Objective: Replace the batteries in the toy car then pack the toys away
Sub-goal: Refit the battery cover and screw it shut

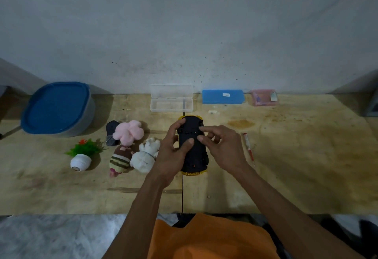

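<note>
The toy car (193, 146) was held upside down above the middle of the wooden worktop (286, 177), its black underside turned up and yellow bodywork showing at the far and near ends. It was gripped from the left by the left hand (173, 152), the thumb laid across the underside and the fingers curled round the far left edge. The right hand (221, 146) was brought in from the right, its fingers curled and its index finger and thumb tip pressed on the underside; whether anything small was pinched there could not be told.

Just left of the car, a white plush toy (146, 155), a striped doll (120, 160) and a pink plush toy (128, 131) were crowded together, with a dark remote-like object (111, 133) beside them and a small potted plastic plant (82, 154) further left. A grey tub with a blue lid (58, 108) was set at the far left corner. Along the far edge, against the wall, a clear open case (171, 99), a blue case (223, 96) and a small pink box (263, 97) were lined up. A red-and-white screwdriver (248, 148) was laid just right of the right hand. Open bare surface was left on the right and along the near edge, where an orange garment (204, 238) was seen.
</note>
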Demonstrator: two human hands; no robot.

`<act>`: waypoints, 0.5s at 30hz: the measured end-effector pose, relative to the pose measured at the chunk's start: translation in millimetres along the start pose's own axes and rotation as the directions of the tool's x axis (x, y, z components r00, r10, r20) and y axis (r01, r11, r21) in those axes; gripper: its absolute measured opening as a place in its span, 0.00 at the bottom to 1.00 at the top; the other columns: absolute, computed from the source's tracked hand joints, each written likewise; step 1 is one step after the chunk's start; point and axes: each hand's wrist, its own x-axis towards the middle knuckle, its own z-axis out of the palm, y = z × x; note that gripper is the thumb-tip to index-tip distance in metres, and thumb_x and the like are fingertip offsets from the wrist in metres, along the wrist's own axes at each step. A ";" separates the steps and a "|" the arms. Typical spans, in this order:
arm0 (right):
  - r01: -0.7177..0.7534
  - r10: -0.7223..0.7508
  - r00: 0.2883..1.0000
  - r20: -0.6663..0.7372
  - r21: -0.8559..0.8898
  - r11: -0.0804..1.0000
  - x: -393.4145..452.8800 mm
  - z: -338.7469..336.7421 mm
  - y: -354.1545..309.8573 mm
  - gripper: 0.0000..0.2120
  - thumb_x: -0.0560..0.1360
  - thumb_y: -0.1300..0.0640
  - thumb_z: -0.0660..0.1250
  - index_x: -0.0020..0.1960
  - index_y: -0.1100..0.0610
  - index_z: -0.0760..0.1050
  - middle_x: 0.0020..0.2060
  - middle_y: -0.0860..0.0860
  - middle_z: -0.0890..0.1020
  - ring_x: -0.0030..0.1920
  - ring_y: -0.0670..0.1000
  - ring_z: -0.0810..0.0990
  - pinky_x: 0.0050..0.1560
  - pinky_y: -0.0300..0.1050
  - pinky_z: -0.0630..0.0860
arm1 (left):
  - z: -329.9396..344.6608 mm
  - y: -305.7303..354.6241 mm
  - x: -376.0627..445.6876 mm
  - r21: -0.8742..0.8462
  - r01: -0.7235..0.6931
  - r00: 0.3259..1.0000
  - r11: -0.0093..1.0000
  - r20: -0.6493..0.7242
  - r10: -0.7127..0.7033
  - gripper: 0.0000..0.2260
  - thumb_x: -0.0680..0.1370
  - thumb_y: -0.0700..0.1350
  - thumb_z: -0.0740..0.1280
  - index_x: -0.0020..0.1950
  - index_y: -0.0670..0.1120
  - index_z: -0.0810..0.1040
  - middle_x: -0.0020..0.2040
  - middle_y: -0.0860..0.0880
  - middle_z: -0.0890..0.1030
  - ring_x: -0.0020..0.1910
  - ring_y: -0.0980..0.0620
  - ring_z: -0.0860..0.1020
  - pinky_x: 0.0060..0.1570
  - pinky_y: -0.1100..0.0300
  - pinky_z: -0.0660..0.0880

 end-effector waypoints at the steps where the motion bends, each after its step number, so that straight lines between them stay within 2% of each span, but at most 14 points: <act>1: -0.035 0.036 0.999 -0.014 0.035 0.999 1.4 -1.6 0.9 0.13 0.73 0.55 0.76 0.57 0.49 0.83 0.37 0.46 0.80 0.35 0.44 0.75 0.40 0.35 0.72 | 2.3 -1.3 1.9 -0.007 0.013 1.000 1.000 -0.007 -0.013 0.22 0.81 0.40 0.67 0.70 0.61 0.70 0.64 0.47 0.77 0.60 0.46 0.80 0.50 0.47 0.83; 5: -0.133 0.147 0.984 -0.099 0.131 0.982 13.7 -15.5 15.4 0.10 0.74 0.56 0.75 0.55 0.52 0.83 0.34 0.46 0.80 0.35 0.41 0.77 0.40 0.30 0.74 | 14.5 -11.3 10.7 0.006 0.058 0.998 0.998 -0.020 -0.058 0.23 0.81 0.38 0.67 0.69 0.62 0.70 0.65 0.44 0.75 0.59 0.44 0.80 0.49 0.44 0.83; 8: -0.223 0.243 0.950 -0.196 0.120 0.967 25.7 -28.9 47.9 0.07 0.76 0.56 0.73 0.53 0.54 0.84 0.34 0.44 0.79 0.34 0.41 0.77 0.42 0.36 0.76 | 27.1 -18.6 17.4 0.026 0.092 0.996 0.995 -0.008 -0.092 0.23 0.81 0.39 0.66 0.69 0.63 0.69 0.66 0.46 0.75 0.57 0.47 0.81 0.48 0.45 0.83; 11: -0.335 0.327 0.908 -0.261 0.014 0.942 37.3 -41.4 91.6 0.08 0.76 0.59 0.72 0.54 0.59 0.83 0.38 0.52 0.82 0.38 0.49 0.80 0.45 0.40 0.73 | 42.4 -22.4 24.1 0.002 0.146 0.989 0.989 -0.016 -0.146 0.23 0.81 0.39 0.67 0.68 0.63 0.71 0.65 0.48 0.76 0.54 0.48 0.82 0.47 0.47 0.83; 15: -0.437 0.393 0.891 -0.227 -0.193 0.878 42.1 -49.5 148.9 0.13 0.76 0.60 0.70 0.60 0.58 0.81 0.49 0.60 0.83 0.50 0.58 0.83 0.52 0.43 0.75 | 58.0 -29.7 33.9 0.021 0.180 0.983 0.984 -0.037 -0.179 0.22 0.79 0.42 0.69 0.69 0.61 0.71 0.67 0.48 0.75 0.55 0.43 0.82 0.49 0.42 0.83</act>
